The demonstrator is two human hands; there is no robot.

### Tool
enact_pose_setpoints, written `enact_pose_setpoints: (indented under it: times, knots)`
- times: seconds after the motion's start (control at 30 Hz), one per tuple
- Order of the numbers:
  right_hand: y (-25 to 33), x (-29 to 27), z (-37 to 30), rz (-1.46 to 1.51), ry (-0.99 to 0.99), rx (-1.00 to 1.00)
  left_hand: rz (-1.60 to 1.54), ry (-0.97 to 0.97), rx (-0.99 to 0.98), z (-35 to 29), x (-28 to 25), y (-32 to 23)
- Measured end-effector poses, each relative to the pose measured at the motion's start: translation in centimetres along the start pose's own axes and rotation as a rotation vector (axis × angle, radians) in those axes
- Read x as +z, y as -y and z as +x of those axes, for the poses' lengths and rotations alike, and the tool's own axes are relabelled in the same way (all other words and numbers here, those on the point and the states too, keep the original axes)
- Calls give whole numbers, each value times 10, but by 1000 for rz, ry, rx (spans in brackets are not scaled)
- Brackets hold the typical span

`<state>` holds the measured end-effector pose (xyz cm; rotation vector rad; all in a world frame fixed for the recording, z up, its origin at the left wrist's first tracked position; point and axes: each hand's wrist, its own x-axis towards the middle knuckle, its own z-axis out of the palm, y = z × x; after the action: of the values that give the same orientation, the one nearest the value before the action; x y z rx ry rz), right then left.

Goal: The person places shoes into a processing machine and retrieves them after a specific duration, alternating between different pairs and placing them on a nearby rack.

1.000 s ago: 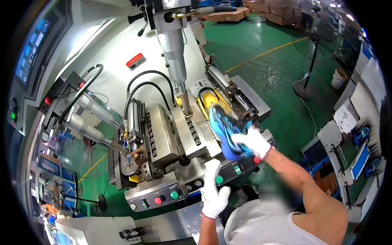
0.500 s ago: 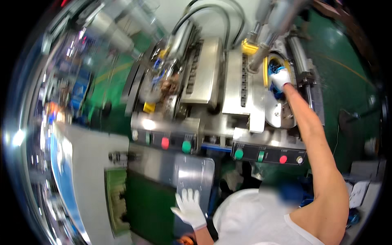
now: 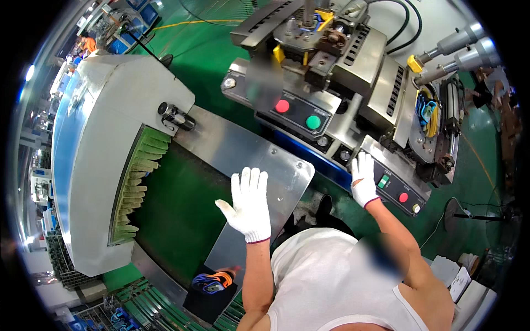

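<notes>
My left hand (image 3: 248, 209), in a white knitted glove, has its fingers stretched out above the metal shelf (image 3: 259, 165) and holds nothing. My right hand (image 3: 363, 179), gloved the same way, lies with straight fingers over the left end of the right control panel (image 3: 395, 179); the green button seen there earlier is hidden beneath it. Beyond that panel, a blue strappy piece (image 3: 425, 108) sits in the yellow-edged fixture of the right-hand press station (image 3: 422, 138). What kind of piece it is, I cannot make out.
The left control panel (image 3: 298, 113) has red and green buttons. At left stands a pale machine housing (image 3: 110, 110) with green strip curtains (image 3: 135, 182). A blue and orange strappy bundle (image 3: 212, 281) rests on a black sheet (image 3: 207, 303). Cylinders (image 3: 464, 52) overhang the right station.
My right hand has left the blue piece in the right station and come back to the control panel. My left hand stays open over the shelf. The view has swung left.
</notes>
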<state>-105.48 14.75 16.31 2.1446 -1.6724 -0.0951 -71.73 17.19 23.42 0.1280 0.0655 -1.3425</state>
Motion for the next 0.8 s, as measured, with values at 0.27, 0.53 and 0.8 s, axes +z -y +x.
enact_pose_setpoints:
  times: [0.27,0.53,0.8]
  knots:
    - [157,-162,42,1425,570,-130,-120,-9,-77,12,10,-48]
    - [241,-178,48,1544,706,-145,-146,205,-167,26,-13,-91]
    - [285,-166,46,1717,934,-78,1112,446,275,41,-31,-130]
